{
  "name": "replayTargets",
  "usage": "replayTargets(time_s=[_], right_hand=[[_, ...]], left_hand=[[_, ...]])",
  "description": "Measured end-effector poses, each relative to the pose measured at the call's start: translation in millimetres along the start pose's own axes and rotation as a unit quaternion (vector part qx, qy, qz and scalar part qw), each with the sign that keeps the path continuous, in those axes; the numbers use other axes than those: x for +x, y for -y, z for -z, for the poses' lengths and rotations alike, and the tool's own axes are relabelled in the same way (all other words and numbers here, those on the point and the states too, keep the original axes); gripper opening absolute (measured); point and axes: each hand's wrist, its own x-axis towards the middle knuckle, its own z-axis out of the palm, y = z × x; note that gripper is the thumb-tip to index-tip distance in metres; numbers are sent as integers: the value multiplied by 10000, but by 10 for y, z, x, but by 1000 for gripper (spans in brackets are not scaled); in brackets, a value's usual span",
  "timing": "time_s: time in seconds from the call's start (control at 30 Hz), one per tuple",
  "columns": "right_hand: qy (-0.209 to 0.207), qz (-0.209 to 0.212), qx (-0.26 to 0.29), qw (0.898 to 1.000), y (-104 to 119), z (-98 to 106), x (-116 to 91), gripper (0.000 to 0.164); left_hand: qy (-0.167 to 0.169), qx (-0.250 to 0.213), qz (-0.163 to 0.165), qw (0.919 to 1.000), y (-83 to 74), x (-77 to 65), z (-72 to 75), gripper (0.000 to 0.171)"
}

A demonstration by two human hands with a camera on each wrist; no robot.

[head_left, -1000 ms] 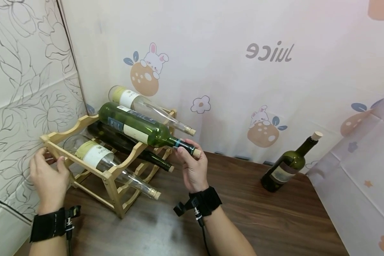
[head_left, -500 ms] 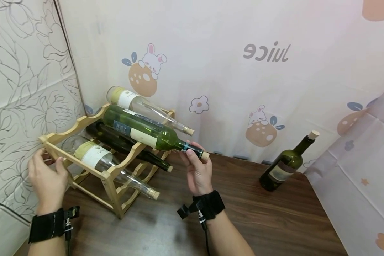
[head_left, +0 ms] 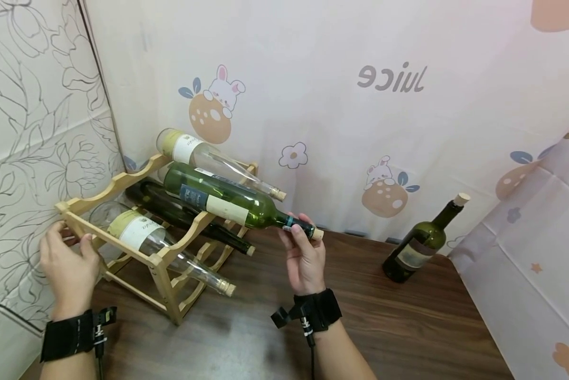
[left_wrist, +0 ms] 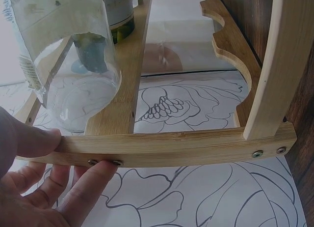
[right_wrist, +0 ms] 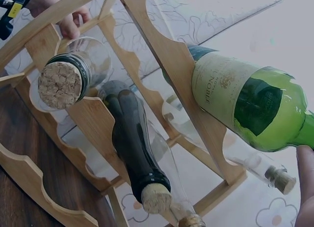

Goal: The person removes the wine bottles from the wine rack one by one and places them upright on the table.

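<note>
My right hand (head_left: 307, 258) grips a green wine bottle (head_left: 227, 203) by its dark neck, just behind the cork. The bottle lies tilted over the top of a wooden wine rack (head_left: 157, 259), its base to the upper left. In the right wrist view the bottle's cream label overlaps the rack's scalloped rail. My left hand (head_left: 70, 264) holds the rack's near left corner. In the left wrist view its thumb (left_wrist: 37, 141) lies on the wooden side bar, with the fingers on the outer side. A clear bottle (head_left: 139, 229), a dark green bottle (head_left: 180, 216) and another clear bottle (head_left: 208, 158) lie in the rack.
A corked green bottle (head_left: 414, 250) stands upright on the wooden table (head_left: 384, 327) at the right. Patterned sheets (head_left: 312, 95) rise behind the table and at both sides. A camera cable (head_left: 312, 353) trails from my right wrist.
My right hand has drawn the green bottle to the right and slightly down, so its base has moved in from the rack's back rail. My left hand stays on the rack.
</note>
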Motion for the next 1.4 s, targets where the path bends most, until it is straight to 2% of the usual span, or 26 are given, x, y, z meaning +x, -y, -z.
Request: replayTargets(time_s=[0.33,0.53,0.8,1.1,1.4], right_hand=[[1,94,309,9995,136,166,-39,21],[68,184,366,9991,239,254,-71,21],[-152,119,499,9986,432,340,-102,16],[-258,135,616,9977,705,471,-120,18],[57,154,545,9984,1000,678,-162,24]], left_hand=[[-4,-67,-88,9999,10,-6,15,46],[57,-50,-16,10000,11,-21,23,48],[94,-44,63,9999,34,-37,21,48],[102,4,120,9999,31,-21,11,48],[71,-11,94,9999,8,13,-1,47]])
